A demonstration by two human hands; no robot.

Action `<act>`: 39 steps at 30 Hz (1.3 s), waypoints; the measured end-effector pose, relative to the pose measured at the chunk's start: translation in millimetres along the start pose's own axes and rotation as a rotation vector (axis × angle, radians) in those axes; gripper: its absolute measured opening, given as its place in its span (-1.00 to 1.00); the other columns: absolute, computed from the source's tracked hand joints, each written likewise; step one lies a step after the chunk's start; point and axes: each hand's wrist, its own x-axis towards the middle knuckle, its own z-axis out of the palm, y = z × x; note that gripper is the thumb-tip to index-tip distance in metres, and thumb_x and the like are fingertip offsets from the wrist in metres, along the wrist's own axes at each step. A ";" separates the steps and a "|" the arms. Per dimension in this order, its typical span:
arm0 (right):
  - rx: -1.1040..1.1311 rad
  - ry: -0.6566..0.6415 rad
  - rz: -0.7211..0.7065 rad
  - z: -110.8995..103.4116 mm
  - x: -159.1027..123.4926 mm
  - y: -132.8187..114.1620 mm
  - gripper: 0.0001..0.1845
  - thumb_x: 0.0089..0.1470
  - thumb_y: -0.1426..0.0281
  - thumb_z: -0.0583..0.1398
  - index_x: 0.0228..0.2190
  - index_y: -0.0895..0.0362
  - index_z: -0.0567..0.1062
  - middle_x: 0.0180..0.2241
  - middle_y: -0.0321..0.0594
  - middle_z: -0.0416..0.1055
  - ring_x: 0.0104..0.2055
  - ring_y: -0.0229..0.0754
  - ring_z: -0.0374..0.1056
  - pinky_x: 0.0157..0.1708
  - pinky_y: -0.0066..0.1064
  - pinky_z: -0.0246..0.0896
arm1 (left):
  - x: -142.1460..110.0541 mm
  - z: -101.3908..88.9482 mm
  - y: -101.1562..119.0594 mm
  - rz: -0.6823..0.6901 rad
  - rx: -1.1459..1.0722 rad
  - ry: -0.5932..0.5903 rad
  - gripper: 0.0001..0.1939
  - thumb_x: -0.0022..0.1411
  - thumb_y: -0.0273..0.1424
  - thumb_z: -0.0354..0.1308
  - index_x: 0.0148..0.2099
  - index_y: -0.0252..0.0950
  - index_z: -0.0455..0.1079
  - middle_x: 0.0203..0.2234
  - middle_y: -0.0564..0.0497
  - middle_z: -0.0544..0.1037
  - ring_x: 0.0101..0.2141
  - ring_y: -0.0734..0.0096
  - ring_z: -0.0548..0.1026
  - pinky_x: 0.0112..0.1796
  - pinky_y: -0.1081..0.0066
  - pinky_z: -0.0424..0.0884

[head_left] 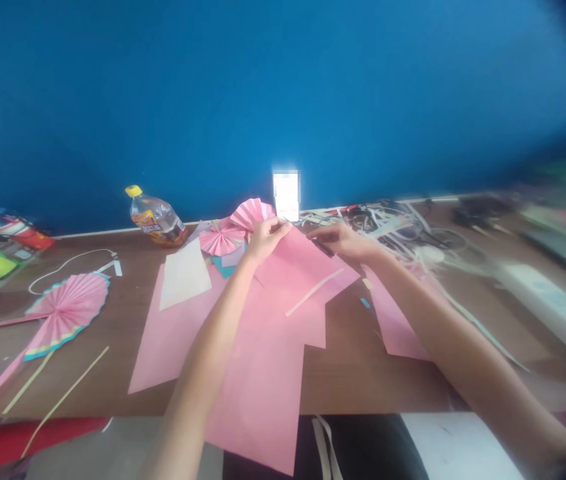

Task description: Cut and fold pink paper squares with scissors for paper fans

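My left hand (269, 238) pinches the far corner of a sheet of pink paper (297, 257), tilted up off the table. Across from it, my right hand (343, 241) is closed around a slim dark tool (323, 248) at the sheet's right edge; its kind is too blurred to tell. A narrow pale paper strip (314, 292) lies across the pink paper. More large pink sheets (257, 373) spread beneath my arms, one overhanging the table's front edge. Two folded pink paper rosettes (221, 238) sit just left of my left hand, near a cream paper piece (185, 277).
A pleated pink paper fan (70, 307) and thin sticks (65, 400) lie at left. Behind stand a tilted, yellow-capped bottle (157, 217) and a bright phone-like screen (287, 197). Tangled white strips (387, 223) and a white power strip (553, 303) occupy the right.
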 end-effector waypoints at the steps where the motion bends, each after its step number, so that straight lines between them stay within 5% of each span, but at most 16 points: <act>1: 0.006 0.003 -0.004 -0.5 0.5 1.1 -0.55 -0.08 0.46 0.14 -0.10 0.18 0.55 -0.51 -0.29 0.42 -0.53 -0.32 0.24 -0.52 -0.45 0.19 | 0.1 -0.2 0.4 0.003 -0.001 -0.003 -0.65 0.20 -0.14 0.12 -0.25 -0.36 0.45 -0.37 -0.03 0.52 -0.32 0.42 0.44 -0.25 0.43 0.33; 6: 0.054 -0.016 -0.036 -1.9 0.6 -2.1 -0.57 -0.04 0.41 0.18 -0.08 0.18 0.53 -0.55 -0.31 0.36 -0.50 -0.32 0.25 -0.48 -0.45 0.19 | 1.2 -1.0 1.0 -0.001 0.003 0.021 -0.65 0.20 -0.13 0.12 -0.24 -0.35 0.47 -0.32 -0.07 0.55 -0.26 0.36 0.47 -0.19 0.38 0.35; 13: 0.179 0.058 -0.020 4.8 0.0 -12.3 -0.54 -0.08 0.31 0.31 -0.08 0.13 0.49 -0.23 -0.09 0.50 -0.21 -0.15 0.39 -0.34 -0.39 0.28 | 2.7 -0.9 -5.1 -0.017 0.040 -0.028 -0.63 0.16 -0.11 0.16 -0.23 -0.34 0.50 -0.29 -0.09 0.58 -0.23 0.30 0.49 -0.15 0.33 0.35; 20: 0.260 0.289 -0.022 16.7 2.8 -17.4 -0.42 -0.24 0.27 0.39 -0.14 0.16 0.41 -0.42 -0.20 0.48 -0.43 -0.21 0.36 -0.46 -0.38 0.26 | 2.9 8.0 -6.3 -0.040 0.091 -0.183 -0.63 0.14 -0.09 0.17 -0.30 -0.33 0.50 -0.37 -0.06 0.56 -0.32 0.30 0.50 -0.25 0.32 0.36; 33: 0.041 0.198 -0.055 17.5 4.1 -9.8 -0.46 -0.15 0.41 0.27 -0.07 0.13 0.30 -0.57 -0.39 0.35 -0.55 -0.29 0.27 -0.49 -0.40 0.20 | 1.6 18.9 -9.5 0.002 0.113 -0.313 -0.69 0.19 -0.16 0.13 -0.31 -0.31 0.52 -0.36 -0.08 0.56 -0.31 0.29 0.51 -0.25 0.32 0.39; 39: 0.112 0.184 -0.063 15.4 2.3 -11.6 -0.44 -0.18 0.46 0.27 -0.09 0.09 0.25 -0.59 -0.41 0.35 -0.57 -0.30 0.26 -0.54 -0.44 0.16 | 0.8 15.5 -6.1 0.039 0.129 -0.353 -0.70 0.22 -0.18 0.11 -0.28 -0.30 0.51 -0.32 -0.08 0.55 -0.28 0.30 0.50 -0.21 0.31 0.39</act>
